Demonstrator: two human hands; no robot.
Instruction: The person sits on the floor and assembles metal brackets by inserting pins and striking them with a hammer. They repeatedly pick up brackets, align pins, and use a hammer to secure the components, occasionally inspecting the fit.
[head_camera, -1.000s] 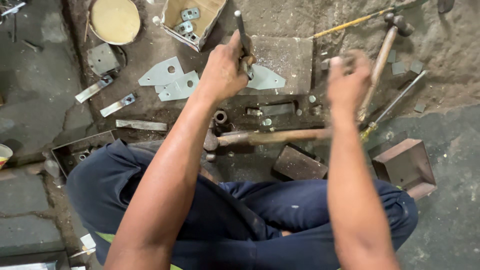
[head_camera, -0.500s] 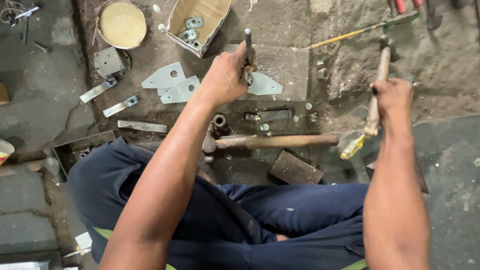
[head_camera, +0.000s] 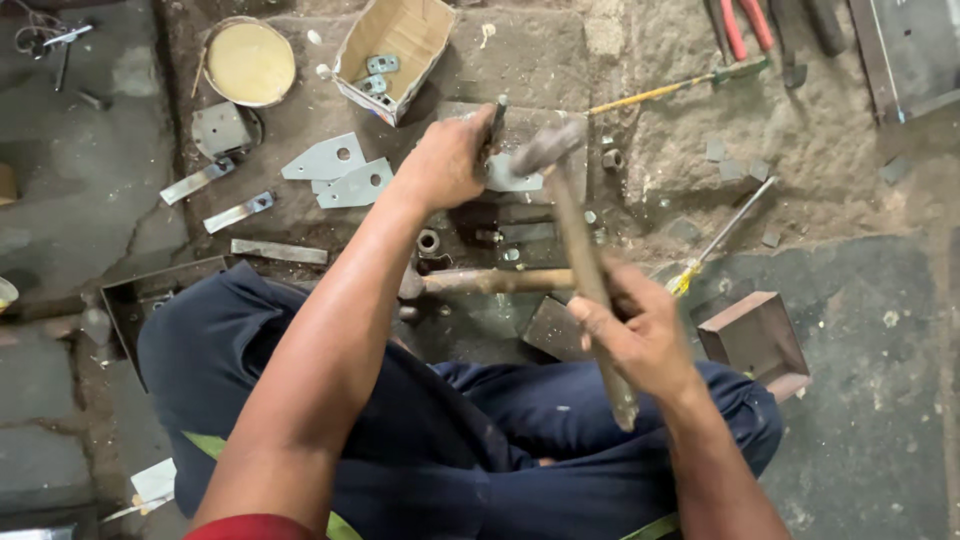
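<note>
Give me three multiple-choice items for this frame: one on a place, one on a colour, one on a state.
1. Where is the cardboard box?
A. beyond the left hand
B. on the person's lap
C. right of the red-handled pliers

2. What colour are the trousers?
A. white
B. dark blue
C. orange

3. What is the right hand doing?
A. resting open on the floor
B. gripping a hammer handle
C. holding a cup

Answers: A, the box lies above the left hand, which holds a punch; B, the cloth is navy; B, its fingers wrap the wooden hammer handle.
</note>
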